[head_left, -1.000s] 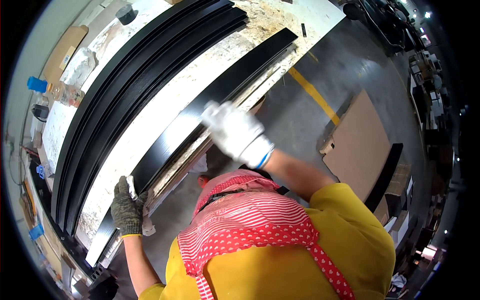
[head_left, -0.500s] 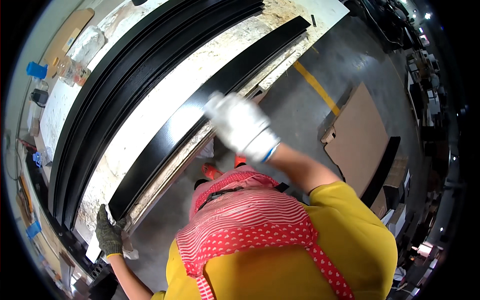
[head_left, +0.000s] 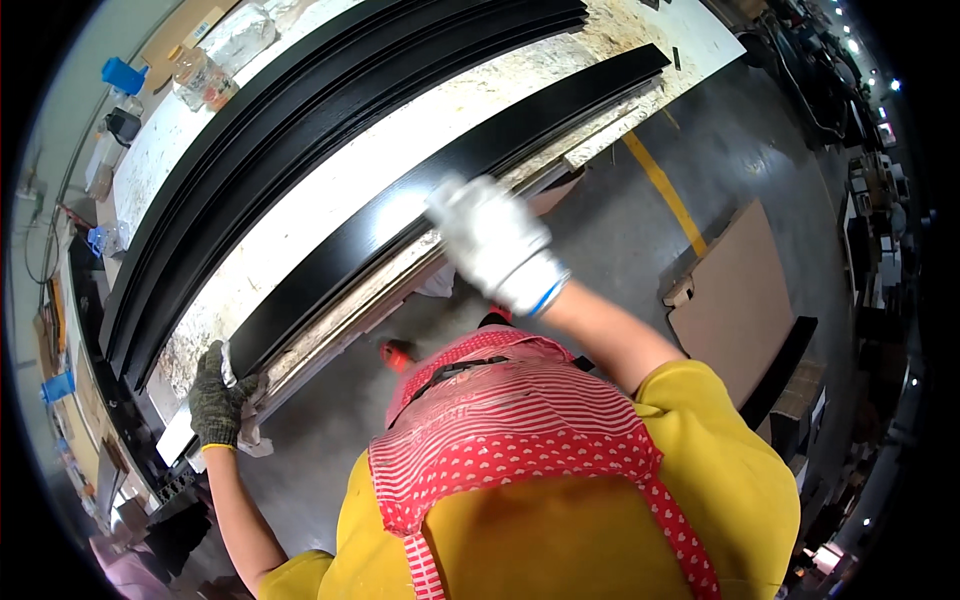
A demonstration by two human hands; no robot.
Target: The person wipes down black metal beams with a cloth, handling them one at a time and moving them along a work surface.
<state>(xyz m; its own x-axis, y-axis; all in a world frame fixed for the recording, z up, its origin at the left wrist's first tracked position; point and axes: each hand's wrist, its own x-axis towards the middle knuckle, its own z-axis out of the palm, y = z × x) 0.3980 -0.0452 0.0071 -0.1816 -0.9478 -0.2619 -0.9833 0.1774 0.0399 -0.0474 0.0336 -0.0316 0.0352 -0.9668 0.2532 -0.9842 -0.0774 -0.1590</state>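
The long black strip (head_left: 440, 180) lies along the workbench's (head_left: 300, 215) near edge; the left hand (head_left: 215, 400) clutches a white rag (head_left: 245, 425) at its end, while the white-gloved right hand (head_left: 495, 240) presses flat at its middle

Fingertips of the white-gloved right hand (head_left: 497, 240) blurred over the long black flat strip (head_left: 430, 190). White rag (head_left: 245, 420) mostly hidden inside the grey-gloved left hand (head_left: 215, 405) at the worktable's (head_left: 330, 190) near-left corner. Far-left bottles (head_left: 200, 75) too small to tell.
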